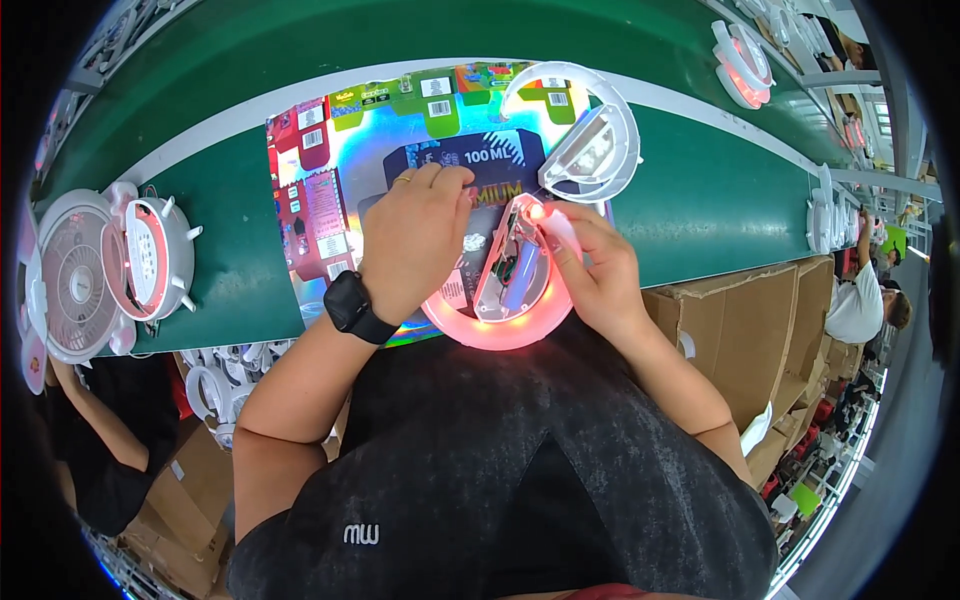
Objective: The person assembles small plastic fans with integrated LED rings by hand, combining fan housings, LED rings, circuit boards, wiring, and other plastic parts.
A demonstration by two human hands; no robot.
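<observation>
A ring-shaped lamp housing [497, 331] glows pink-red in front of my body. Its inner compartment is uncovered and shows a blue cylindrical battery [521, 287], thin wires and small parts. My right hand [607, 270] pinches the glowing upper right end of this lamp between thumb and fingers. Above the dark panel of a printed sheet, my left hand [418, 222] is closed with its fingers curled; whatever its fingertips hold is hidden. A white ring-shaped shell [622, 130] with a lidded middle part lies just beyond my right hand.
The shiny, colourful printed sheet [352, 150] lies on the green bench [700, 215]. White fans [80, 275] and a pink-white round unit [160, 258] stand at left. Another lit unit [742, 65] sits far right. Cardboard boxes [735, 330] stand right; a co-worker's arm [100, 415] shows at left.
</observation>
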